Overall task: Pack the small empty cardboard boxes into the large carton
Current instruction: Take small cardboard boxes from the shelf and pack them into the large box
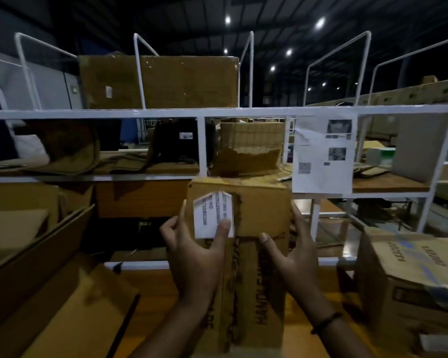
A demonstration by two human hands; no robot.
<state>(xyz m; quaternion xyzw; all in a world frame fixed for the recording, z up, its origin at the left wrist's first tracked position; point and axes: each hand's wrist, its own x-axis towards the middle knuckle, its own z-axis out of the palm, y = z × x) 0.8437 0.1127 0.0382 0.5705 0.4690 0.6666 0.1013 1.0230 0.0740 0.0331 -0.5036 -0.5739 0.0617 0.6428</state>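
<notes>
At the near left the large carton [36, 254] stands open, its brown flaps spread outward and one flap lying toward the middle of the table [155, 282]; its inside is too dark to make out. Behind it runs a white shelf rack [217, 112], which spans the whole width of the scene; on its top level sits a big brown box [161, 81] wrapped in shiny tape, and on the level below a dark bag [181, 140] rests just left of a torn box [251, 148].

In the middle, near the viewer and to the right of the large carton, not in it, a small cardboard box [259, 215] is held upright between both hands; whether its bottom touches the table I cannot tell, since it runs out of view. The left hand [192, 257] has its grip wrapped round the box's left edge, fingers behind and the thumb pressed on a white label [212, 215] that peels from the front face; lettering runs sideways down the box below it. The right hand [295, 257] has its grip clasped on the right edge, thumb on the front and fingers round the side; a dark band [326, 322] circles that wrist.

Farther right a printed paper sheet [323, 156] hangs from the rack; at the near right a printed carton [411, 267] with blue markings stands on the table, apart from the held box.
</notes>
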